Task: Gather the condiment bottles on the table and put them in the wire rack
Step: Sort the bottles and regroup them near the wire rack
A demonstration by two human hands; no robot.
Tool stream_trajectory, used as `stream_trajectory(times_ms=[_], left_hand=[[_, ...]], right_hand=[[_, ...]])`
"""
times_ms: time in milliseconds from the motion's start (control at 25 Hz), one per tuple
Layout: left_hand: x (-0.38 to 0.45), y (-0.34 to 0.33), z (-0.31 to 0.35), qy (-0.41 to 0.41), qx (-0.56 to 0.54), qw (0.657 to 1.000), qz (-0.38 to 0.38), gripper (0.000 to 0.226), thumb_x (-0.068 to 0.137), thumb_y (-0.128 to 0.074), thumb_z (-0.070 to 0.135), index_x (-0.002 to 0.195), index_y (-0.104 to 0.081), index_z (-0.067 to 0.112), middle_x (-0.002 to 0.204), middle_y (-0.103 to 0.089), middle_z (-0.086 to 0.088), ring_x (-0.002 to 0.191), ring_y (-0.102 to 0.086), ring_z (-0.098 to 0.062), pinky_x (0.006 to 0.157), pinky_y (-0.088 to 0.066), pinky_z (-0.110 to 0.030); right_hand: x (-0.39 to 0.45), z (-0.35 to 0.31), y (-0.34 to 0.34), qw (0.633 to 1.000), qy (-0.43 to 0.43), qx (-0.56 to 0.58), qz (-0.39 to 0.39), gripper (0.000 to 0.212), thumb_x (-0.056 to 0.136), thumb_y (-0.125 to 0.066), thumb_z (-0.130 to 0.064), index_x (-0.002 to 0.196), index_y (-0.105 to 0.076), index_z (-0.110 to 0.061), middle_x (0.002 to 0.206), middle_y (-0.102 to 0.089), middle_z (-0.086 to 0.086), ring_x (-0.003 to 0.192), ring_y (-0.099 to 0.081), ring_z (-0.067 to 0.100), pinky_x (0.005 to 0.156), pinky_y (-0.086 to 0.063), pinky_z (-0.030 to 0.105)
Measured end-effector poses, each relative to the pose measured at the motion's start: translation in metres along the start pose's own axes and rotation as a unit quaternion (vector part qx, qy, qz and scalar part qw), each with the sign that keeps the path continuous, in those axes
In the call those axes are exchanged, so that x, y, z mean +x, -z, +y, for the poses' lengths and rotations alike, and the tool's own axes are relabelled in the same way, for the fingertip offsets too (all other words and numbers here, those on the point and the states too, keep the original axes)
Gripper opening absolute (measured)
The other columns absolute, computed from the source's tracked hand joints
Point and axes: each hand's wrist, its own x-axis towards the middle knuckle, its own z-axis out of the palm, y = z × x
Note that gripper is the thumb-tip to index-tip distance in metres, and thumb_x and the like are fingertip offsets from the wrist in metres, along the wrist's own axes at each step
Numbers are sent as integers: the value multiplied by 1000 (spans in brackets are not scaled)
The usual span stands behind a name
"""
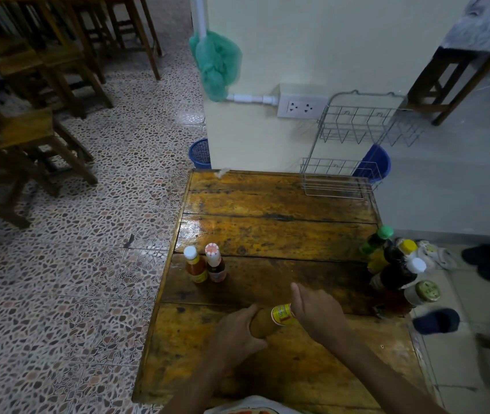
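Observation:
Both hands hold one brown bottle with a yellow label (270,319), lying sideways above the near part of the wooden table (267,234). My left hand (234,336) wraps its base; my right hand (315,315) covers its neck end, so the cap is hidden. Two small sauce bottles stand side by side left of centre: an orange one with a white cap (195,265) and one with a red-and-white cap (215,263). A cluster of several bottles and a jar (396,267) stands at the right edge. The two-tier wire rack (354,150) stands empty at the far right corner.
A wall with a power socket (299,107) rises behind the table's far edge. Blue baskets (200,153) sit on the floor by the wall. Wooden chairs (28,121) fill the left side. Dark sandals (488,258) lie on the floor to the right.

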Motion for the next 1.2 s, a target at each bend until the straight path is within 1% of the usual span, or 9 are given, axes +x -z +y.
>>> stream_trajectory(times_ms=[200, 280, 360, 480, 600, 800, 960, 1080, 1200], left_hand=[[-3, -6, -3, 0, 68, 998, 16, 60, 67, -72, 55, 122, -55, 38, 113, -64, 15, 97, -62, -10, 80, -52, -31], [-3, -6, -3, 1, 35, 999, 20, 56, 66, -74, 53, 116, -55, 38, 106, -62, 16, 90, -60, -7, 73, -49, -28], [-2, -3, -2, 5, -25, 999, 22, 58, 63, -76, 51, 116, -56, 39, 102, -61, 18, 86, -60, -4, 69, -48, -27], [-3, -2, -3, 2, -64, 998, 23, 66, 62, -79, 50, 123, -57, 41, 106, -64, 20, 91, -62, -2, 76, -55, -32], [-7, -3, 2, -8, -34, 999, 16, 70, 65, -78, 51, 130, -55, 39, 109, -60, 22, 95, -61, -3, 76, -51, -26], [-13, -9, 2, -19, 71, 997, 38, 56, 68, -76, 54, 118, -55, 39, 108, -65, 15, 90, -60, -7, 72, -47, -28], [-20, -18, 5, -25, 135, 989, 55, 56, 73, -74, 54, 123, -53, 39, 112, -65, 15, 97, -62, -10, 76, -44, -29], [-19, -24, 5, -29, 181, 981, 58, 57, 75, -74, 53, 125, -51, 38, 118, -65, 13, 105, -62, -13, 86, -47, -34], [-20, -27, 4, -24, 225, 972, 57, 61, 76, -72, 55, 130, -50, 38, 122, -63, 10, 114, -59, -16, 95, -46, -37]], right_hand=[[6, 1, -19, 986, -136, 63, -77, 59, 105, -22, -44, 75, -65, -15, 68, -63, -1, 61, -61, 12, 63, -55, 37], [2, 0, -17, 995, -87, 34, -19, 56, 102, -19, -51, 81, -61, -20, 65, -58, -5, 55, -56, 8, 55, -53, 34], [-4, 1, -9, 998, 28, 20, 51, 41, 101, -28, -53, 81, -53, -27, 62, -52, -10, 50, -48, 4, 44, -43, 26], [-6, 11, 9, 976, 188, -56, 94, 30, 98, -38, -51, 80, -48, -29, 63, -48, -11, 49, -42, 4, 40, -26, 20], [-6, 24, 9, 968, 216, -69, 106, 27, 101, -33, -43, 79, -42, -29, 56, -47, -9, 43, -41, 9, 43, -19, 24], [-27, 22, -16, 995, 62, 40, 71, 36, 104, -23, -44, 80, -46, -29, 51, -47, -5, 38, -44, 9, 37, -33, 26], [-42, 19, -28, 989, -37, 137, 45, 40, 105, -26, -41, 75, -50, -29, 56, -55, -4, 45, -52, 8, 44, -41, 28], [-45, 23, -36, 980, -118, 158, -31, 44, 106, -26, -35, 87, -60, -15, 78, -65, 3, 71, -64, 19, 64, -50, 36], [-42, 25, -34, 982, -128, 61, -121, 27, 103, -39, -26, 116, -56, -8, 113, -65, 12, 102, -63, 29, 81, -49, 37]])
